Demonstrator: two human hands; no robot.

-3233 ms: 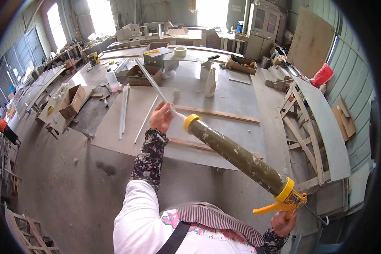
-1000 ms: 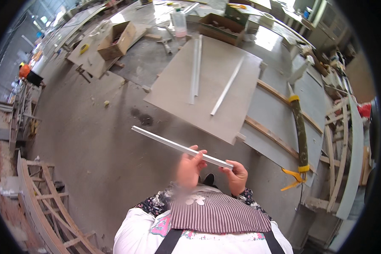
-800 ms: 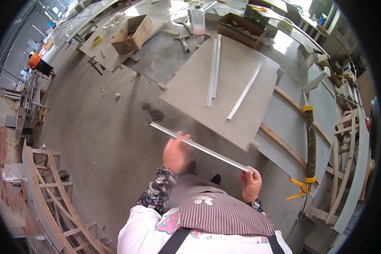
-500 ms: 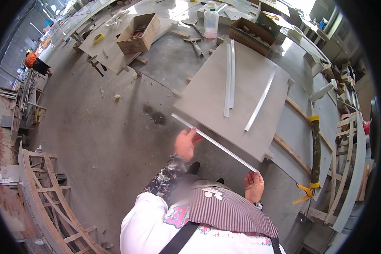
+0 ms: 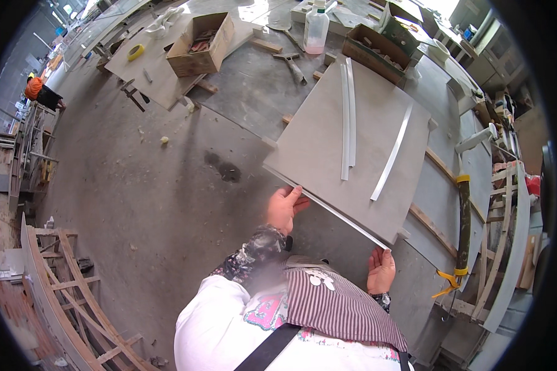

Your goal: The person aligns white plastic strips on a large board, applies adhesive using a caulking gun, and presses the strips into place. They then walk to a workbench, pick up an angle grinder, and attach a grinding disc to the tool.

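Observation:
A thin white trim strip runs along the near edge of a flat grey-beige panel. Toward the strip's left part, my left hand pinches it between thumb and fingers. At its right end my right hand grips it near the panel's near right corner. The strip looks close against the panel's edge; whether it touches all along I cannot tell. On top of the panel lie two white strips side by side and another single strip to their right.
Behind the panel stand a cardboard box, a plastic bottle with pink liquid and a wooden box. A caulking gun hangs at the table's right side. Curved wooden frames stand at left. A person in orange is far left.
Both hands have brought the strip up to the panel's near edge, closing the gap seen before. The view has shifted slightly, so the panel sits farther right and lower.

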